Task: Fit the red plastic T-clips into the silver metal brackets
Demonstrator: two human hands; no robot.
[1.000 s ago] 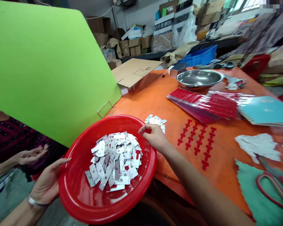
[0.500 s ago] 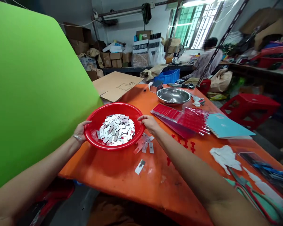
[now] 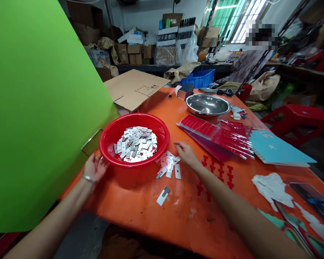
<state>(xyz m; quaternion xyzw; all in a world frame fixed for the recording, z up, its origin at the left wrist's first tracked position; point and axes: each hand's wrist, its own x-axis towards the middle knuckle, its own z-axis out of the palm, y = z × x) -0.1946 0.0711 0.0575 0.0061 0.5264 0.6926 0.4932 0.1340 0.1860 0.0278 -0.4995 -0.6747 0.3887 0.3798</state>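
A round red plastic basin stands on the orange table, heaped with small flat white-and-grey rectangular pieces. My left hand is beside its left rim, fingers loosely spread and palm turned up; whether a fingertip still touches the rim I cannot tell. To the right of the basin, my right hand hovers over the table with loosely bent fingers, holding nothing. Between that hand and the basin lies a small pile of similar pieces, some reddish. One single piece lies nearer the front edge.
A green panel rises at the left, a cardboard sheet behind the basin. Rightward lie a steel bowl, red plastic sheets, red T-shaped bits, a blue notebook, a white glove and scissors. A person sits behind.
Both hands have let go of the basin's rim. My left hand has dropped down and toward me; my right has moved off to the right. The view has shifted slightly.
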